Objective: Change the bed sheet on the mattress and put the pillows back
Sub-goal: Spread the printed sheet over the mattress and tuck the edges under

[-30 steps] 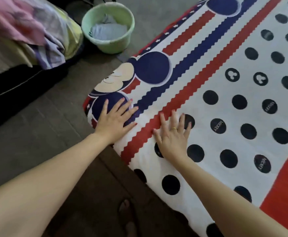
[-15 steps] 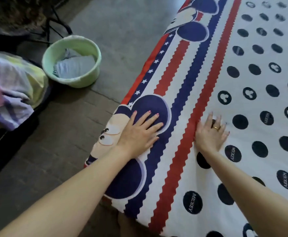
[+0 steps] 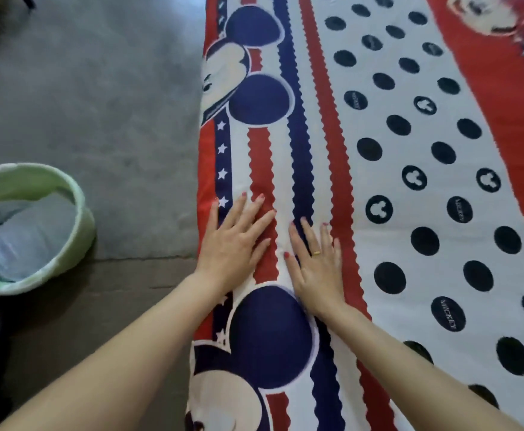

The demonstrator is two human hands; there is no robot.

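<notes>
Grey floor (image 3: 99, 104) at nine o'clock; your left hand (image 3: 234, 244) and right hand (image 3: 316, 265) lie flat, fingers straight, smoothing the bed sheet (image 3: 378, 244). Next, probably pillows.

Home bedroom, sheeted bed (image 3: 378, 126), laundry basin (image 3: 77, 194)

The bed sheet (image 3: 378, 181) is smooth matt printed cloth, the floor (image 3: 99, 104) rough matt concrete, the basin (image 3: 80, 219) seemingly plastic.
</notes>
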